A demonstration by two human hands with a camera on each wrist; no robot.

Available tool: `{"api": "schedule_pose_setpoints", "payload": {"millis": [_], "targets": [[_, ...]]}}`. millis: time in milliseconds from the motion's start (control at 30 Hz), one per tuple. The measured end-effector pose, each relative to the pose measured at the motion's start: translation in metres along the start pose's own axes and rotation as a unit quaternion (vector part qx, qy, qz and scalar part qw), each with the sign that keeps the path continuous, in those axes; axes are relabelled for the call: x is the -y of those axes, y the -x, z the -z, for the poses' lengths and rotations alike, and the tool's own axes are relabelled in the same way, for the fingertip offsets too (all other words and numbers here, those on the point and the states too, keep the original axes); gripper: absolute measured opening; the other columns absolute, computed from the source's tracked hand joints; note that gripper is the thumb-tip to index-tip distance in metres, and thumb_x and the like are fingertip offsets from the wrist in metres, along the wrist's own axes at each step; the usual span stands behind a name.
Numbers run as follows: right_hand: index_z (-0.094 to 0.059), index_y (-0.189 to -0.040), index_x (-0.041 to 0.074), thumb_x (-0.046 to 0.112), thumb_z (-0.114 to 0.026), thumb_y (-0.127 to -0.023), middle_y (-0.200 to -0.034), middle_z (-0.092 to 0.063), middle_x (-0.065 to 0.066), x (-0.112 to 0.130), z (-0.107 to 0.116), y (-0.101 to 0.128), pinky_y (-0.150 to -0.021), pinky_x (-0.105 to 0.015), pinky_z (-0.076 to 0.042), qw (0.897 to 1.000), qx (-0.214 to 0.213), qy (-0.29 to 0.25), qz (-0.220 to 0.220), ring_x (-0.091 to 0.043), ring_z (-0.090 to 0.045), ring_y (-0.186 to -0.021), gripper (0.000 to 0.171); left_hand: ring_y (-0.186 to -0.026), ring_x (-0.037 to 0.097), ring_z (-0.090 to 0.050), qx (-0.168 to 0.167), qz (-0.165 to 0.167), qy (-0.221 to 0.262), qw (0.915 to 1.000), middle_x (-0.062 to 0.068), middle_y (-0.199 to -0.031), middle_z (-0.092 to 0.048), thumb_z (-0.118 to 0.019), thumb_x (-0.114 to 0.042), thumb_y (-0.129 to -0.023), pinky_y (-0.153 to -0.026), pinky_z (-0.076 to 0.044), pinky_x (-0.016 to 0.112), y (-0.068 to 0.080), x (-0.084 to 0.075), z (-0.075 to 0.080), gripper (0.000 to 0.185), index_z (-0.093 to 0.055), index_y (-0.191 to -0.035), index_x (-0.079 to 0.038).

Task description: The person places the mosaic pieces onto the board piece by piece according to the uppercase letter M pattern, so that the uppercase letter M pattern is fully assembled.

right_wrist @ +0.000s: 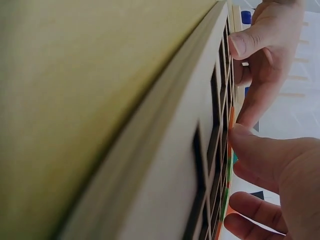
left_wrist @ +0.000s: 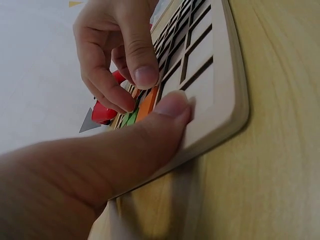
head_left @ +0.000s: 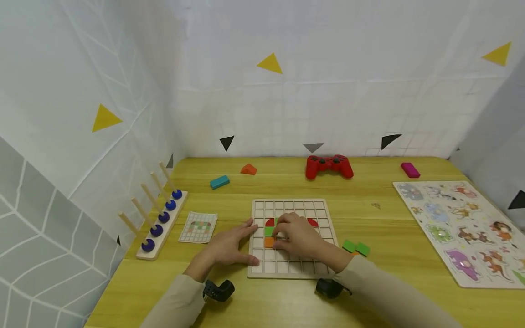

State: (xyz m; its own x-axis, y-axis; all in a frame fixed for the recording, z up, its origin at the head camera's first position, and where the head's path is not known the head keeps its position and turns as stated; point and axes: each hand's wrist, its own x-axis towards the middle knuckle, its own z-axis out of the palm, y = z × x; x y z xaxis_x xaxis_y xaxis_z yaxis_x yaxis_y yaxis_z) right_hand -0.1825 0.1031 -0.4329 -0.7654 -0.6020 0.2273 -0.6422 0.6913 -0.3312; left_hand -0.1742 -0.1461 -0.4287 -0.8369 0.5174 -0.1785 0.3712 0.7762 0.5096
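A pale wooden grid board (head_left: 262, 269) lies in front of me, with red, green and orange tiles set in its cells. Against its left edge rests my left hand (head_left: 229, 243), fingers spread and the thumb on the near left corner. Over the middle of the grid is my right hand (head_left: 299, 234), its bent fingertips close to an orange tile (head_left: 269, 242) and a green tile (head_left: 269, 231). A gap shows between thumb and forefinger in the right wrist view. Red quarter-round pieces (head_left: 312, 222) show on both sides of this hand, which hides the cells between.
Loose green tiles (head_left: 362, 248) lie right of the board, an orange one partly hidden. At left are a pattern card (head_left: 198, 227) and a peg stand (head_left: 152, 250) with blue beads. Behind sit blocks and a red game controller (head_left: 329, 166); an animal puzzle (head_left: 463, 228) lies right.
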Motion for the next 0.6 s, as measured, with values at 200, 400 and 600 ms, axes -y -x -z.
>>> {"api": "schedule_pose_setpoints", "payload": {"millis": [200,400,600], "targets": [[-0.078,-0.096,0.020,0.032,-0.078,-0.084,-0.107,-0.065,-0.001,-0.002,0.000,0.002,-0.082,-0.041,-0.048,1.000,-0.003,0.008,-0.003,-0.021,-0.057,-0.102,0.017,-0.149,0.032,-0.032,0.002,0.004,0.000,1.0000,0.000,-0.165,-0.023,-0.075,-0.060,-0.077,-0.114,-0.036,0.055,-0.001,0.000,0.000,0.092,-0.038,-0.153,-0.023],[-0.077,-0.096,0.018,0.033,-0.079,-0.082,-0.105,-0.064,-0.001,-0.011,0.010,0.013,-0.083,-0.040,-0.050,0.999,-0.034,0.016,0.001,-0.020,-0.058,-0.099,0.020,-0.149,0.032,-0.031,0.003,0.006,0.006,1.0000,0.000,-0.165,-0.022,-0.076,-0.058,-0.077,-0.116,-0.033,0.056,0.000,-0.001,-0.001,0.092,-0.038,-0.153,-0.022],[-0.077,-0.090,0.012,0.020,-0.081,-0.080,-0.099,-0.066,-0.007,-0.061,0.035,0.056,-0.079,-0.043,-0.051,0.995,-0.098,0.002,-0.033,-0.024,-0.059,-0.093,0.014,-0.150,0.032,-0.030,0.005,0.010,0.009,0.9999,0.000,-0.165,-0.021,-0.076,-0.058,-0.077,-0.116,-0.032,0.057,0.000,0.001,-0.001,0.092,-0.037,-0.153,-0.023]]}}
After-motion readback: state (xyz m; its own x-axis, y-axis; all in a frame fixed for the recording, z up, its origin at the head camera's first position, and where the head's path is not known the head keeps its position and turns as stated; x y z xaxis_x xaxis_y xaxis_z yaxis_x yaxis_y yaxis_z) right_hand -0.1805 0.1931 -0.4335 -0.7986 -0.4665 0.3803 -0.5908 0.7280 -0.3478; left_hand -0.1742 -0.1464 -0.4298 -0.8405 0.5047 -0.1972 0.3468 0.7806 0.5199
